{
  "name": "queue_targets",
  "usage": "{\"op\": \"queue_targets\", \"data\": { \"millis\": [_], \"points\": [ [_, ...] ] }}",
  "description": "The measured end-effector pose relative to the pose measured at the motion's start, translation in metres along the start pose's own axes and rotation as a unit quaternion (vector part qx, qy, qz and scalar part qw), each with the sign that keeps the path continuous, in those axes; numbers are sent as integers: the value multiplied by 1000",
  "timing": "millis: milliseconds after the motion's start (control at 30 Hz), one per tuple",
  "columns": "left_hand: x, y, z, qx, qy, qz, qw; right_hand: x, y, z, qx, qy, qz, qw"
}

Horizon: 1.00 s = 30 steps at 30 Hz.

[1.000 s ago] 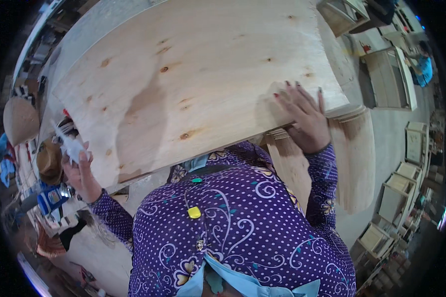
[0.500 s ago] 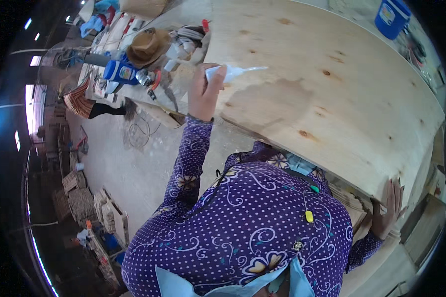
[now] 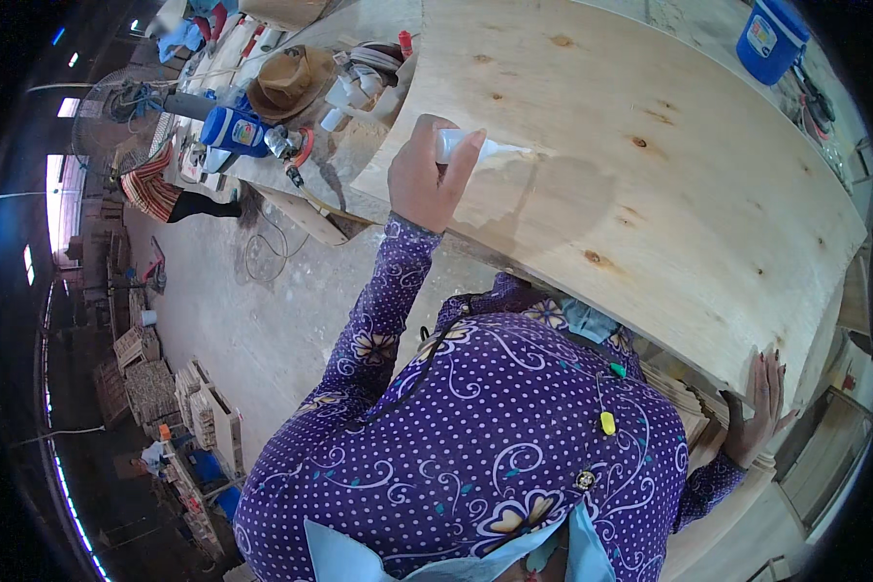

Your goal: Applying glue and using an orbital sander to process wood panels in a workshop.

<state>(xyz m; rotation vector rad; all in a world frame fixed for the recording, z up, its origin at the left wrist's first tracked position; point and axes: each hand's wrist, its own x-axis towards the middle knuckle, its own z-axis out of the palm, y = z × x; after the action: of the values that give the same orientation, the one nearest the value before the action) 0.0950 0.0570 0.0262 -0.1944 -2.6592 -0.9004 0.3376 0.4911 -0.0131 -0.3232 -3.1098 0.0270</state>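
My left hand [image 3: 425,177] is wrapped round a small white squeeze bottle [image 3: 451,145] with a long thin nozzle. The bottle lies tilted sideways, its nozzle pointing right, just over or on the surface of a big pale plywood sheet [image 3: 708,213]; I cannot tell whether the tip touches. A shadow of the hand falls on the wood below it. At the sheet's near right edge my right hand [image 3: 766,403] rests with fingers stretched out and holds nothing. Dark brown knots [image 3: 639,142] mark the wood.
On a bench to the left are a brown hat [image 3: 289,82], a blue jug [image 3: 235,131], a metal power tool with a hose [image 3: 283,145] and white cups [image 3: 336,118]. Another blue jug [image 3: 772,41] stands far right. A person in striped clothing [image 3: 152,189] bends near a fan [image 3: 126,107].
My left hand has moved right over the plywood with the bottle, and the nozzle has come lower toward the wood. My right hand has stayed at the edge.
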Motion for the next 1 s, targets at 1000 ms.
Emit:
{"op": "queue_targets", "data": {
  "millis": [1000],
  "points": [
    [-4, 7, 4, 39, 0, 61, 997, -1, 5, -1, 46, 3, 19, 999]
  ]
}}
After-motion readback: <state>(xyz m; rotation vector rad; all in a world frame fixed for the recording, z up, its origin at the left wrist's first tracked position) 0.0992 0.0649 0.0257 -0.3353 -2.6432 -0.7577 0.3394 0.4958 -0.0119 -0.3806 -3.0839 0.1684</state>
